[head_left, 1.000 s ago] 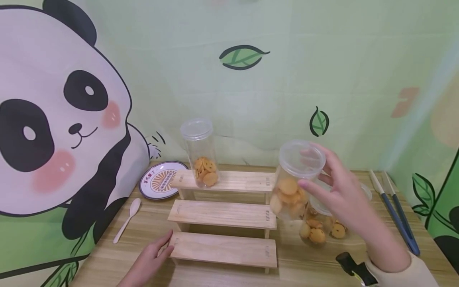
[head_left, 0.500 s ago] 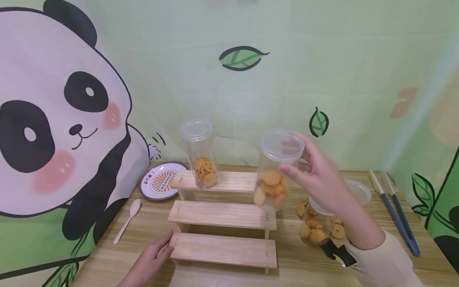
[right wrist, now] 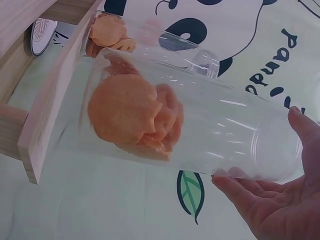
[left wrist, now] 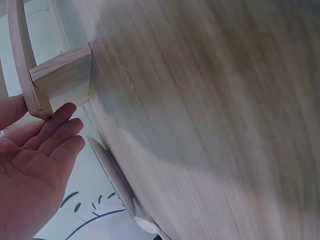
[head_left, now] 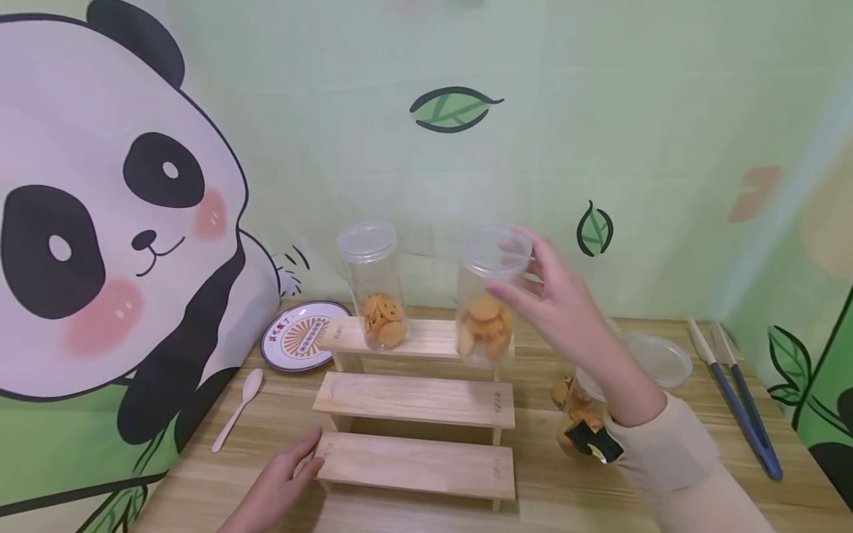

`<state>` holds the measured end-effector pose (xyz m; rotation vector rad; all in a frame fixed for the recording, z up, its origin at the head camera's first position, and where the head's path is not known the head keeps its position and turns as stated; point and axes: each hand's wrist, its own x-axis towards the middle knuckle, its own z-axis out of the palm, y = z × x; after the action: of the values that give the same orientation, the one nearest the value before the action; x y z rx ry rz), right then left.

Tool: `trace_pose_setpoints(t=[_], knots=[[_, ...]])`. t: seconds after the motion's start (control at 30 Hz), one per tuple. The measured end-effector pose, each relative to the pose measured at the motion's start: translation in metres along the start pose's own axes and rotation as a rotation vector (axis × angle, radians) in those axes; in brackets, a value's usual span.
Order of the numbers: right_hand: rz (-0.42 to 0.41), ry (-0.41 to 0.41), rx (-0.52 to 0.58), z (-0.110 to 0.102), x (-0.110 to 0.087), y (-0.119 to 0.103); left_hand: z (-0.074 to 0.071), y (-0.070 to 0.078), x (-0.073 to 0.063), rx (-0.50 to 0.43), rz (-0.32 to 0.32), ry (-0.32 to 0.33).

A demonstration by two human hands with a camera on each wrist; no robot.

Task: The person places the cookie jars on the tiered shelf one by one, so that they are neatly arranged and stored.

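My right hand (head_left: 549, 300) grips a clear plastic jar (head_left: 485, 326) near its lid, thumb on one side and fingers on the other. Round orange cookies (right wrist: 127, 112) lie in its lower part. The jar is upright at the right end of the top tier of a wooden step stand (head_left: 413, 400); whether its base touches the board I cannot tell. On the same tier, to the left, stands a similar lidded jar (head_left: 370, 277) with speckled cookies. My left hand (head_left: 276, 477) pinches the left end of the lowest tier, thumb above and fingers below (left wrist: 67, 127).
Behind my right forearm are more cookie jars (head_left: 574, 407), partly hidden, and a clear lid (head_left: 660, 360). Blue-handled tongs (head_left: 740, 407) lie at the right. A patterned plate (head_left: 283, 337) and a white spoon (head_left: 240, 407) lie left of the stand.
My right hand has carried the jar leftward and away from me, from beside the stand to the top tier's right end. My left hand has stayed at the lowest tier.
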<state>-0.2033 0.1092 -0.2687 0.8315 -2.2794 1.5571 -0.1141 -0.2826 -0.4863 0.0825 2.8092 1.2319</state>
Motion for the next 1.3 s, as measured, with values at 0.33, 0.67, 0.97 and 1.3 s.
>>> trace_pose_setpoints(t=[0.33, 0.67, 0.97, 1.3], knots=[[0.019, 0.002, -0.02, 0.014, 0.025, 0.01, 0.001, -0.003, 0.0, -0.012, 0.012, -0.002], [0.054, -0.018, -0.041, 0.026, 0.036, 0.023, 0.001, -0.001, -0.001, -0.006, 0.028, 0.004], [0.102, -0.035, -0.06, 0.029, 0.038, 0.028, 0.0, 0.0, 0.0, -0.015, 0.02, 0.004], [0.148, -0.016, -0.006, 0.034, 0.041, 0.037, 0.001, -0.002, 0.001, -0.016, 0.001, 0.003]])
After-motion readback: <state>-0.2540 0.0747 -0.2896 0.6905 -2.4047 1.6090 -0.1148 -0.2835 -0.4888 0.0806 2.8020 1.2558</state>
